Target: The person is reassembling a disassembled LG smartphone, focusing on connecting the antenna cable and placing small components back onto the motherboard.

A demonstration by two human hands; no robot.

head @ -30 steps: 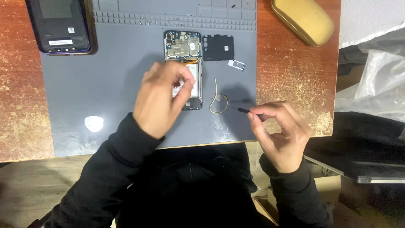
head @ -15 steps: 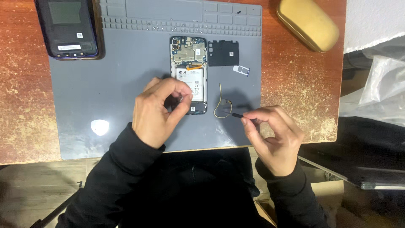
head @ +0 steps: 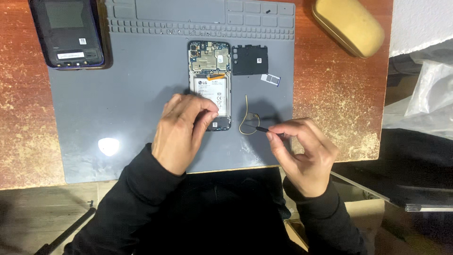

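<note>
An opened smartphone [head: 210,85] lies back-side up near the middle of a grey repair mat [head: 132,104] on a worn reddish-brown table [head: 339,94], its circuit board exposed at the far end and its pale battery [head: 211,94] filling the part nearer the person. The left hand [head: 181,132] rests on the phone's near left corner with its fingers curled over the edge, steadying the body rather than lifting it. The right hand [head: 302,153] pinches a thin dark tool [head: 264,129] between thumb and fingertips, the tip pointing left toward a loose yellowish flex strip [head: 246,118] that lies on the mat just right of the phone. Beside the phone's far end sit a black inner cover plate [head: 250,60] and a small card tray [head: 270,79]. A second dark phone [head: 68,33] lies at the mat's far left corner, and a tan case [head: 349,26] rests on the table at the far right. The opened phone looks light and stiff but fragile: its board and connectors are bare, so it is best held by the frame edges, as the left hand does. The strip looks thin, soft and easily creased, suited to being lifted at its end with the tool tip.
</note>
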